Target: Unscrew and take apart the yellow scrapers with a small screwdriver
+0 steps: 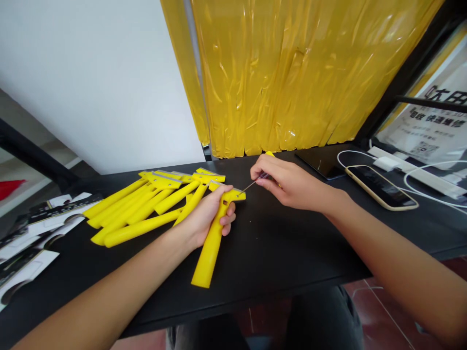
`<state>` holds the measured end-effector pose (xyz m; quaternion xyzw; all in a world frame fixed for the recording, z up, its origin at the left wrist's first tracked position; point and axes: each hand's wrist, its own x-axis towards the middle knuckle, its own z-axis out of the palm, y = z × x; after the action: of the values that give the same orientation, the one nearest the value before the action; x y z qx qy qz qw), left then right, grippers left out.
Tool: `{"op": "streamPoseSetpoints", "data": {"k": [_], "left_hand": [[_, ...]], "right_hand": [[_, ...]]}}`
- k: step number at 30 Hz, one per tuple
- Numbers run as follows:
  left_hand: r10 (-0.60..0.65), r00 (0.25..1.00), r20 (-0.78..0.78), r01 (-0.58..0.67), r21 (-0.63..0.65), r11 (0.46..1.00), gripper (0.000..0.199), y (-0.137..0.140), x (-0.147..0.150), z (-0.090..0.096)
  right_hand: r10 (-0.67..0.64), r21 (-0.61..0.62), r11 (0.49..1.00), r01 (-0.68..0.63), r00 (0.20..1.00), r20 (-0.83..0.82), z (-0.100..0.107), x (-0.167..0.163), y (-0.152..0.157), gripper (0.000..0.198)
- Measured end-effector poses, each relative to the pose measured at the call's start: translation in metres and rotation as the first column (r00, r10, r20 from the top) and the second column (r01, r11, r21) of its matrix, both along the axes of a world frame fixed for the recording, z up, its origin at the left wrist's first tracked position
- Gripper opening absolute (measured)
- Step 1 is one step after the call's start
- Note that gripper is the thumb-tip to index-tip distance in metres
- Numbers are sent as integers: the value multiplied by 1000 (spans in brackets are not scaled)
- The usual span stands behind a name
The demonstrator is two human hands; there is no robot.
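My left hand [209,216] is closed around the neck of a yellow scraper [208,253], its handle angled down toward the table's front edge. Pinched in my right hand [288,180] is a screwdriver [249,186] with a thin metal shaft. Its tip meets the right part of the scraper's head, where a small screw appears to sit. The fingers hide most of the screwdriver's handle. Left of my left hand, several more yellow scrapers [134,204] lie in an overlapping pile, with grey metal strips along their heads.
Black-and-white cards [32,243] are stacked at the left on the black table [277,257]. To the right lie a phone [379,187], a dark flat panel [323,163], a white power strip [419,170] and loose white cables. Yellow plastic sheeting [284,78] hangs behind.
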<state>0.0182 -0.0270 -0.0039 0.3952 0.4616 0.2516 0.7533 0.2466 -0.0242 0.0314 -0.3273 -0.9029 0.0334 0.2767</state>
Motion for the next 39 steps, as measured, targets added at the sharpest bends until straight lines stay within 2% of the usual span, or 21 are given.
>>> {"op": "streamPoseSetpoints", "data": {"k": [2, 5, 7, 15, 17, 21, 23, 25, 29, 33, 35, 39], "left_hand": [[-5, 1000, -16, 5, 9, 1000, 56, -1, 1, 1], [12, 999, -42, -11, 26, 1000, 50, -5, 4, 5], [19, 999, -48, -17, 46, 999, 46, -8, 6, 7], [16, 999, -44, -14, 33, 999, 48, -6, 4, 5], [-1, 999, -46, 3, 42, 999, 49, -4, 3, 3], [0, 999, -43, 2, 53, 999, 47, -3, 3, 2], [-12, 999, -48, 14, 50, 999, 48, -3, 3, 2], [-12, 999, -44, 15, 53, 998, 48, -3, 3, 3], [62, 998, -7, -62, 63, 996, 33, -5, 5, 7], [65, 998, -13, -64, 67, 996, 25, -7, 7, 7], [73, 997, -7, -72, 90, 993, 23, -7, 7, 4], [165, 984, 64, -171, 102, 980, 9, -5, 6, -2]], "right_hand": [[-39, 7, 999, 39, 999, -18, -1, -3, -1, 9], [-200, 32, 979, 202, 978, -56, -4, -5, -1, 20], [-241, 25, 969, 244, 967, -86, -5, -4, 0, 25], [-103, 27, 994, 104, 994, -42, -1, -2, -4, 46], [-121, 33, 992, 122, 992, -30, -1, -3, -4, 47], [-262, 5, 965, 263, 962, -80, -4, -6, -1, 38], [-254, -36, 967, 252, 959, -122, -5, -6, 0, 37], [-194, -48, 981, 189, 972, -133, -5, -6, 0, 42], [-97, -23, 995, 96, 994, -59, -4, -2, 2, 48], [-204, -20, 979, 203, 977, -60, -3, 1, 4, 35], [-204, -38, 979, 201, 976, -82, -3, 1, 4, 34], [-143, -17, 990, 142, 988, -55, -2, 0, 3, 51]]}}
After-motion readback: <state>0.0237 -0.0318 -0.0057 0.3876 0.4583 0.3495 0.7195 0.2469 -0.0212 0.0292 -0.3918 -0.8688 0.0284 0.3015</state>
